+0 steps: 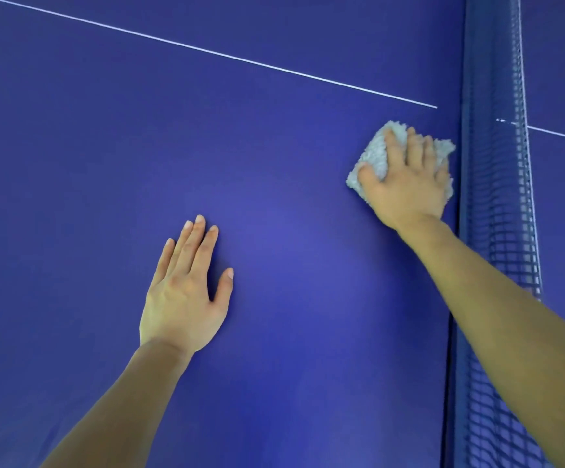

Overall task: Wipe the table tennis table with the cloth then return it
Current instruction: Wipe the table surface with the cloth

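Your left hand (183, 298) lies flat on the table (274, 146), near you and left of the middle of the view. Your right hand (406, 184) is farther from you and to the right, on top of the cloth (375, 153), which lies on the table under it. The cloth is just beside the net (497, 231), on its left side. The net runs away from you along the right of the view, with more table beyond it. A line (207, 50) crosses the table behind both hands and ends near the net.
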